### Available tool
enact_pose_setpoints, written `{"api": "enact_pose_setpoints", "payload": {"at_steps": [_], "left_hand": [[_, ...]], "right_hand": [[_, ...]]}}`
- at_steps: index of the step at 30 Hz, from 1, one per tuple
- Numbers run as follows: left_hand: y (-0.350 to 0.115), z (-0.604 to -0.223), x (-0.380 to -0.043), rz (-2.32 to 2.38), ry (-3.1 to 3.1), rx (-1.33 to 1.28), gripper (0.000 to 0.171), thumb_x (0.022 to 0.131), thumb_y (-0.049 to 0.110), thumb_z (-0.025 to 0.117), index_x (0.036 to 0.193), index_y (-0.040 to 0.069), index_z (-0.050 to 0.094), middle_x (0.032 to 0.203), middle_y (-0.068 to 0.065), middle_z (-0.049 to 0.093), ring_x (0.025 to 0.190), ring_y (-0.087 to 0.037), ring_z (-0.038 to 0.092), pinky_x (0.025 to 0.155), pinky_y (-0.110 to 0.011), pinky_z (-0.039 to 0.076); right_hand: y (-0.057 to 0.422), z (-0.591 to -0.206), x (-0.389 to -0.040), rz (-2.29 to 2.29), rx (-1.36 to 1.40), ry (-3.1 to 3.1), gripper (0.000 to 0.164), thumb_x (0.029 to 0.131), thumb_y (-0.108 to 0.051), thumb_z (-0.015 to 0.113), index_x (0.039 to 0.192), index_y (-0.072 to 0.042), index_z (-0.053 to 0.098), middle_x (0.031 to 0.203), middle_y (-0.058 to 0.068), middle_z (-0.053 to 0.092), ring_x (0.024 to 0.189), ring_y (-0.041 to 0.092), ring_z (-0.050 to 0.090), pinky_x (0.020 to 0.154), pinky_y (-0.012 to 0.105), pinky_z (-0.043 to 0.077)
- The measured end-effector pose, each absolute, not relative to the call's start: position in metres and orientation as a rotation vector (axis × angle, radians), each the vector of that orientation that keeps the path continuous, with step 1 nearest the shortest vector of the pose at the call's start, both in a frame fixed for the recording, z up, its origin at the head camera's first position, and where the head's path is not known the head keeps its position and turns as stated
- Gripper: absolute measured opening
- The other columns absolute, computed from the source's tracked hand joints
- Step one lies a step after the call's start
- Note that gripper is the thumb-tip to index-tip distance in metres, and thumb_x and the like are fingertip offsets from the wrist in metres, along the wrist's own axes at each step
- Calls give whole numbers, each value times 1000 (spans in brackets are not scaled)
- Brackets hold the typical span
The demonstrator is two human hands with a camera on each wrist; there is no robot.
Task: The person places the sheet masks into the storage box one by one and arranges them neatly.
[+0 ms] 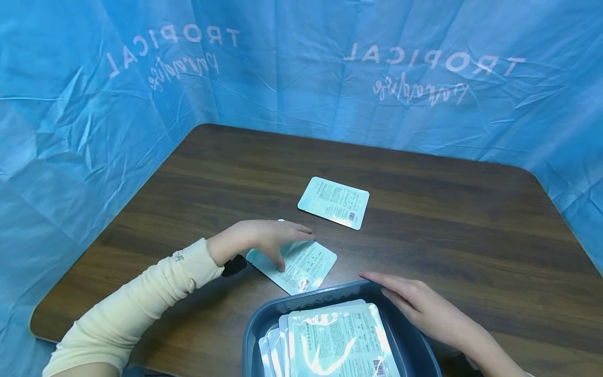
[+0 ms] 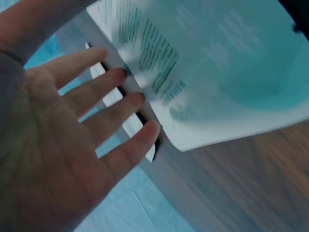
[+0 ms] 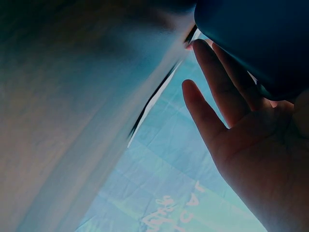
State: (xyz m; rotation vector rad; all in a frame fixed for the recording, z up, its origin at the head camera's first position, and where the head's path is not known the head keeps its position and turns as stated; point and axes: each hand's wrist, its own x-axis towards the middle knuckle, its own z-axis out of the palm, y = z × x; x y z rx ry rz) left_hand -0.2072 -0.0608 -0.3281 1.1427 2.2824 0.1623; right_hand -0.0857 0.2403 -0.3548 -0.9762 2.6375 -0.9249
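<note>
My left hand [image 1: 270,238] hovers with spread fingers over a pale turquoise sheet-mask-like flat packet [image 1: 308,264] that lies near the bin's far rim. In the left wrist view, the palm [image 2: 58,135] shows, fingertips right by the printed packet [image 2: 212,87]. My right hand [image 1: 424,309] has its fingers extended along the right far corner of a dark blue plastic bin [image 1: 325,295]. In the right wrist view those straight fingers [image 3: 219,89] lie against the bin's outside [image 3: 260,43]. Several similar packets [image 1: 341,335] are stacked inside the bin.
Another turquoise packet [image 1: 333,202] lies farther back on the dark wooden table [image 1: 447,220]. Blue sheeting [image 1: 301,68] with white lettering hangs around the table's far and left sides.
</note>
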Motion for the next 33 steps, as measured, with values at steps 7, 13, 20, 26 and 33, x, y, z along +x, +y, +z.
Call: {"api": "enact_pose_setpoints", "payload": {"at_steps": [7,13,20,26,33], "left_hand": [[-54,-328,-202,5,2401,1140,85,71,21,83,141,9,37,144,-8,33,128,-24,33,101,-38,31],[-56,-326,-203,-70,2485,1065,90,66,32,86,140,12,38,130,-9,40,113,-23,37,92,-38,37],[-65,-330,-207,29,2500,931,86,66,32,86,136,14,40,127,-9,46,111,-24,39,93,-42,37],[-76,-333,-211,93,2499,926,72,72,24,83,130,7,45,125,-10,50,111,-24,45,94,-40,38],[-94,-337,-213,256,2539,948,21,83,8,71,101,4,60,85,-1,56,74,-17,49,66,-30,42]], "right_hand": [[239,-353,-84,-929,-944,2631,43,98,-7,48,141,-14,44,133,-2,50,118,19,50,88,38,45],[240,-354,-86,-933,-947,2641,44,97,-5,50,140,-14,45,132,-1,52,117,19,50,87,40,45],[240,-355,-86,-937,-960,2641,44,97,-5,50,140,-14,45,132,-2,51,118,18,50,88,39,45],[240,-356,-85,-943,-941,2629,45,97,-4,49,140,-14,45,133,-1,51,118,20,49,88,40,44],[240,-355,-86,-946,-943,2623,43,97,-5,48,139,-12,45,133,-1,51,119,19,49,88,39,44]]}}
